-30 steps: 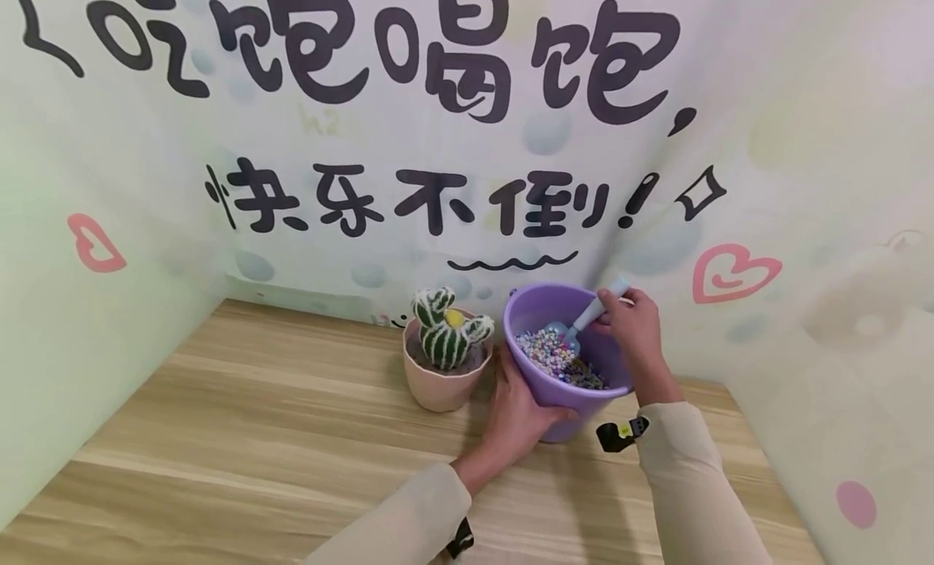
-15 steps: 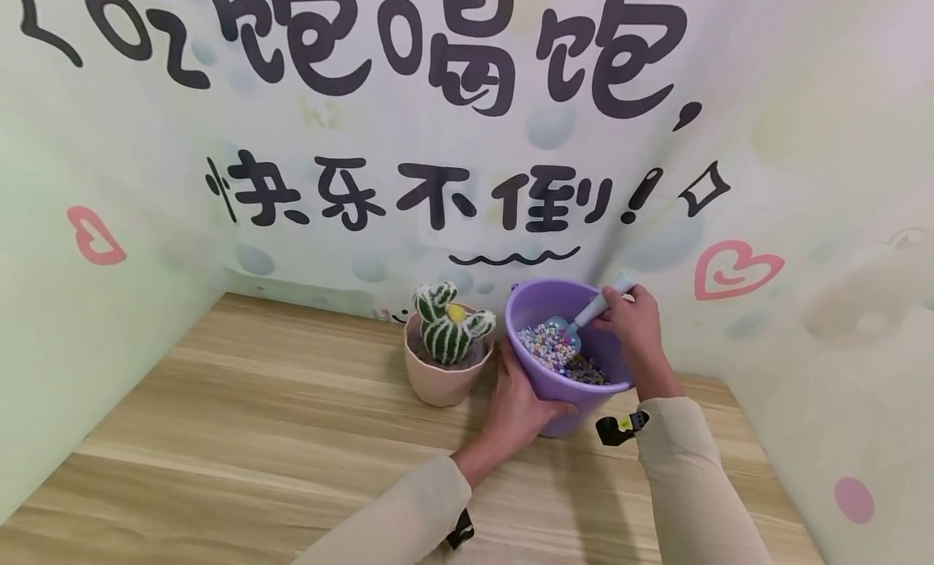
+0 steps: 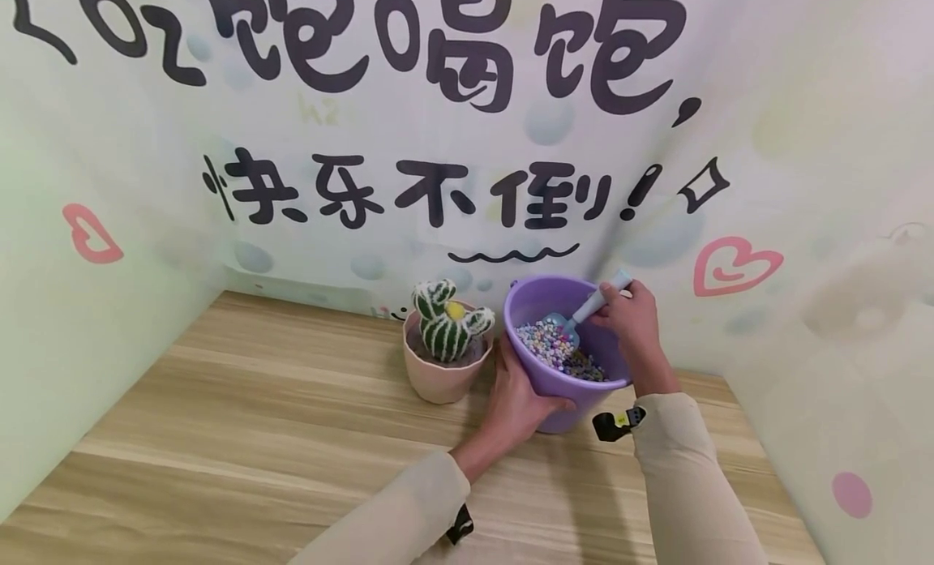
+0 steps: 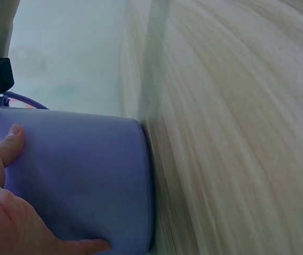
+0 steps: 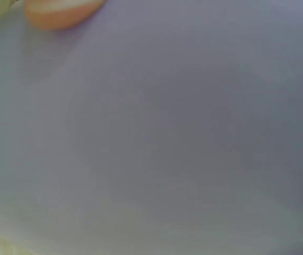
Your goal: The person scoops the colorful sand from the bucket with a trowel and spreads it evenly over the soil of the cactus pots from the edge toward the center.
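Wooden table (image 3: 219, 435), scoop (image 3: 586, 309) in right fingers (image 3: 616, 302), bucket (image 3: 541, 301) against left fingers (image 3: 508, 370)

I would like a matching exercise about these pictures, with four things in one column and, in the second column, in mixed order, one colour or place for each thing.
Things:
1. Scoop
2. Bucket
3. Cactus
4. Pot

Descriptions:
A. Pale pink
B. Held in the right hand
C. Green and white
D. Purple, gripped by the left hand

Right pairs: 1-B, 2-D, 3-C, 4-A
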`<state>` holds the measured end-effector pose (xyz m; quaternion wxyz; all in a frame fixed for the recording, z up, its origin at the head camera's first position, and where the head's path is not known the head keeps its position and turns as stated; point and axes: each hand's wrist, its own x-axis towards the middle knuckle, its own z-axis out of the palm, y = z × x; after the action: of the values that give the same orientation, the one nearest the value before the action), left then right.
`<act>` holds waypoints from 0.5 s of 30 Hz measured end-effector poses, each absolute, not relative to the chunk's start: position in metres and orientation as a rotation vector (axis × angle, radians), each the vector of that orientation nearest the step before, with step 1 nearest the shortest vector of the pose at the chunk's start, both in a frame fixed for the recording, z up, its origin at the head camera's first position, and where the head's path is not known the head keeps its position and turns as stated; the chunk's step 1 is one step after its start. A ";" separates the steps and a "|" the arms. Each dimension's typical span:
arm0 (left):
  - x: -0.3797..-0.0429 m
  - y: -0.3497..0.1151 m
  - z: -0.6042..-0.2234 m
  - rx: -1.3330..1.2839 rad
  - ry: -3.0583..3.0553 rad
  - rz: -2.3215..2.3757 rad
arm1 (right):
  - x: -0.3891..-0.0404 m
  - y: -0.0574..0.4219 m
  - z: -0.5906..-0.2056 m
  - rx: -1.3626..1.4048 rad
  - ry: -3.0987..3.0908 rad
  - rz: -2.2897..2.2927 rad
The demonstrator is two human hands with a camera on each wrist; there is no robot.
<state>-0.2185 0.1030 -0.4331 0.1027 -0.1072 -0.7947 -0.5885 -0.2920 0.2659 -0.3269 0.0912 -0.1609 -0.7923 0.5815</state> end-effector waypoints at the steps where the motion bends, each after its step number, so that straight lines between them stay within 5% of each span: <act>1: -0.218 0.103 -0.433 -0.320 -2.341 -1.737 | -0.292 0.265 -0.327 -0.477 -2.351 1.728; 15: -0.222 0.099 -0.432 -0.346 -2.352 -1.780 | -0.291 0.264 -0.325 -0.483 -2.334 1.718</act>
<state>-0.2216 0.0987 -0.4318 0.0856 -0.1161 -0.7891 -0.5971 -0.2906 0.2640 -0.3255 0.1015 -0.1634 -0.7904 0.5817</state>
